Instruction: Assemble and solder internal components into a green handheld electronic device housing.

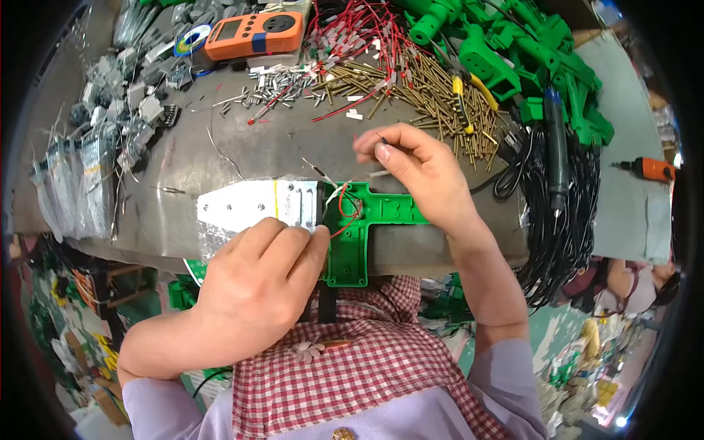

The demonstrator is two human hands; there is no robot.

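Grey tabletop (257, 150), green casing (347, 258) at its near edge, brass-coloured rods (433, 103), silvery pins (282, 86), black cables (561, 227)

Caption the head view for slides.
Left hand on a silvery plate beside a green plastic housing with red wiring; right hand pinching something small and dark.

Housing (348, 260) and plate (246, 202) at the near edge of the bench (264, 136), parts spread behind and on both sides.
The plate lies directly left of the housing, the left hand (257, 286) over its near side, the right hand (422, 172) at the housing's right end. Bags (70, 191) lie far left; along the back, left to right, come the meter (257, 35), wires (367, 29), screws (436, 110) with pliers (460, 103) on them, and casings (506, 62); cables (561, 249) lie far right.
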